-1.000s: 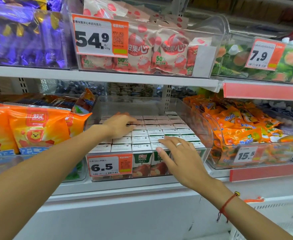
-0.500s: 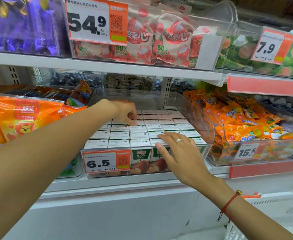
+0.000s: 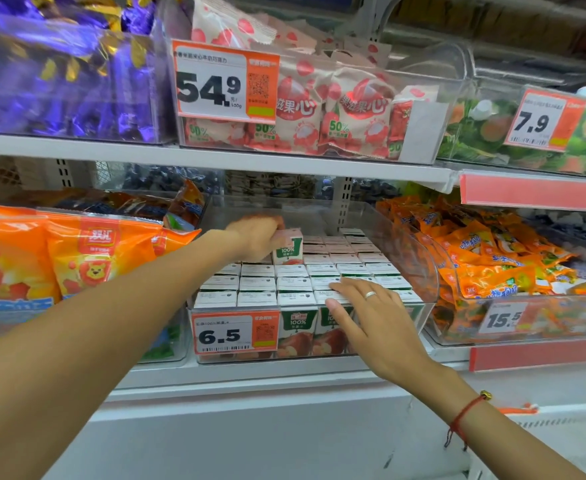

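Observation:
A clear plastic bin [image 3: 426,271] on the lower shelf holds several rows of small white-topped juice cartons [image 3: 295,284]. My left hand [image 3: 256,237] grips one carton [image 3: 289,251] by its top and holds it raised above the back rows, its green and white "100%" face showing. My right hand [image 3: 367,313] lies with straight fingers on the tops of the front-row cartons, by the bin's front edge; a ring is on one finger and a red string on the wrist.
An orange 6.5 price tag [image 3: 236,332] fronts the bin. Orange snack bags [image 3: 87,251] fill the bin to the left, orange candy packs [image 3: 492,265] the bin to the right. The upper shelf [image 3: 215,157] carries purple sweets, pink-white packets and a 54.9 tag.
My left hand, which lay on the back cartons, has closed on one carton and pulled it up out of its row. My right hand has stayed on the front cartons.

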`<state>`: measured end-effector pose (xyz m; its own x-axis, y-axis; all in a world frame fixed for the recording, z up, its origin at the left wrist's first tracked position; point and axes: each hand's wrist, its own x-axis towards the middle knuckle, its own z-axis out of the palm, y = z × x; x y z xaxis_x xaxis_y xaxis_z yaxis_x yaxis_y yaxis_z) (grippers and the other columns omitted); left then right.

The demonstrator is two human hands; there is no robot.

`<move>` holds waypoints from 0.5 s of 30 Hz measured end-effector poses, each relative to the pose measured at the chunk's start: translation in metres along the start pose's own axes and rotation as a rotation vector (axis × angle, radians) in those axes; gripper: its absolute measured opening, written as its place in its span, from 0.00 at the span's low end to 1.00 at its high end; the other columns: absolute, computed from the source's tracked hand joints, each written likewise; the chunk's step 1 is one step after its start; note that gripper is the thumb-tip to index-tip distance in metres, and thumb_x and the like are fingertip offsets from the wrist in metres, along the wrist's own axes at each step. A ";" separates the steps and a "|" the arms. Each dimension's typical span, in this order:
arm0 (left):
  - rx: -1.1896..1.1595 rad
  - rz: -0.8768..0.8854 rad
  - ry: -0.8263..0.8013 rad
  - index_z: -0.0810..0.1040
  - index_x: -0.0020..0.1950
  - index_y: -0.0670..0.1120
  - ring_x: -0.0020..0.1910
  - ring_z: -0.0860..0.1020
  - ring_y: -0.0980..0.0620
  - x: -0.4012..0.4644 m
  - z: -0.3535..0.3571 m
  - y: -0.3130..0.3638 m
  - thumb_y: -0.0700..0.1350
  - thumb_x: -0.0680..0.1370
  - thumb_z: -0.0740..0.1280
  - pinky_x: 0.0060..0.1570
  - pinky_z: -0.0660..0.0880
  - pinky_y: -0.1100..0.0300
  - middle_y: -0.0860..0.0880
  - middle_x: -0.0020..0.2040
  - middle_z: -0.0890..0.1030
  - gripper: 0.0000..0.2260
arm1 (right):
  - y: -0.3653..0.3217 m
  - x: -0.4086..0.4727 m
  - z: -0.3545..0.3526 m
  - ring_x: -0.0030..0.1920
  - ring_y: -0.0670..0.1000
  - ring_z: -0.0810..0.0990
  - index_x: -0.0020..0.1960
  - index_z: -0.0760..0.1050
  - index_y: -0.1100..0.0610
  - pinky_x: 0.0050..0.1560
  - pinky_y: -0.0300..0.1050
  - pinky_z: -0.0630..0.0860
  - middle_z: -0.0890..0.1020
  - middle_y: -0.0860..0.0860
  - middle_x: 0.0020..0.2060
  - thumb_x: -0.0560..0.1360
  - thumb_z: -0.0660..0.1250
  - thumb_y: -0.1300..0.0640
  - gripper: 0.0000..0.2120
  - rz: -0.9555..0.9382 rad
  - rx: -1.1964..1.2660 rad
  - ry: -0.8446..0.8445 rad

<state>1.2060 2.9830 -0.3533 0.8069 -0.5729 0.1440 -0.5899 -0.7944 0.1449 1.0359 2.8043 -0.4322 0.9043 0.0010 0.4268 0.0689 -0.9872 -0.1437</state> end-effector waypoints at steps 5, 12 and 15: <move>-0.289 -0.062 0.334 0.67 0.68 0.46 0.52 0.77 0.42 -0.040 -0.003 0.011 0.54 0.83 0.58 0.46 0.74 0.49 0.43 0.59 0.78 0.17 | -0.001 0.000 -0.005 0.71 0.48 0.64 0.71 0.68 0.46 0.69 0.45 0.56 0.70 0.45 0.71 0.78 0.45 0.36 0.29 0.023 0.063 -0.048; -0.963 -0.104 0.534 0.71 0.61 0.50 0.52 0.78 0.55 -0.129 -0.015 0.046 0.55 0.82 0.58 0.50 0.77 0.54 0.50 0.53 0.80 0.13 | -0.024 -0.013 -0.037 0.67 0.47 0.71 0.69 0.71 0.47 0.65 0.44 0.68 0.74 0.43 0.66 0.81 0.59 0.46 0.18 0.120 0.447 -0.010; -1.092 -0.184 0.438 0.71 0.59 0.54 0.48 0.75 0.66 -0.164 -0.010 0.062 0.56 0.81 0.59 0.38 0.71 0.72 0.57 0.52 0.77 0.10 | -0.052 -0.031 -0.053 0.56 0.35 0.76 0.62 0.76 0.44 0.57 0.34 0.73 0.79 0.36 0.56 0.81 0.55 0.42 0.16 0.203 0.832 -0.056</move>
<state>1.0369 3.0302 -0.3586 0.9278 -0.1822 0.3255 -0.3526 -0.1436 0.9247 0.9818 2.8473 -0.3902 0.9505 -0.1337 0.2806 0.1704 -0.5310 -0.8301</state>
